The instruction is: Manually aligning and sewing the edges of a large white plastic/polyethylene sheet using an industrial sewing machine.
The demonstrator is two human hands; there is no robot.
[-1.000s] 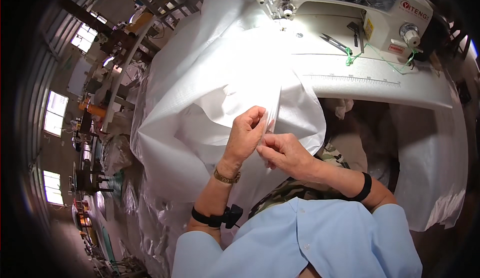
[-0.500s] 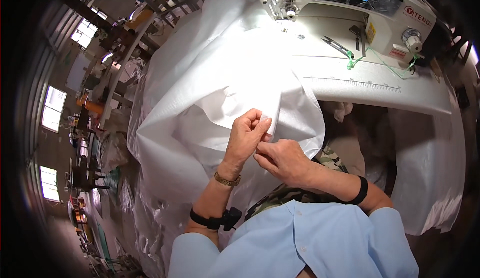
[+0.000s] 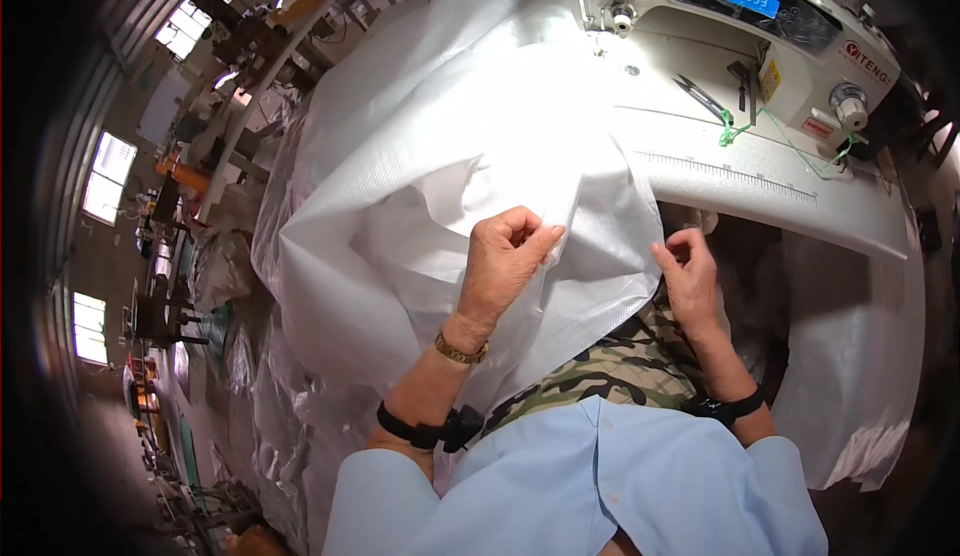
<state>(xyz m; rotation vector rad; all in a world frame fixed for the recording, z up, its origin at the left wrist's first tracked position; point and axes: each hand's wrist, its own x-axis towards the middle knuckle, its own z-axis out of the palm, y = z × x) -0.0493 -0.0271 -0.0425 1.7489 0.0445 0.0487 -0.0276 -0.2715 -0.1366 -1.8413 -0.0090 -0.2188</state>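
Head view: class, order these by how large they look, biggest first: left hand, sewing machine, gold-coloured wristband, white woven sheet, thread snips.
1. White woven sheet
2. Sewing machine
3. Left hand
Unranked, smallest: gold-coloured wristband and thread snips; they look too alike.

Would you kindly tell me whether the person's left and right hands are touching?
Apart: the head view shows a plain gap between the left hand and right hand, with white sheet visible there.
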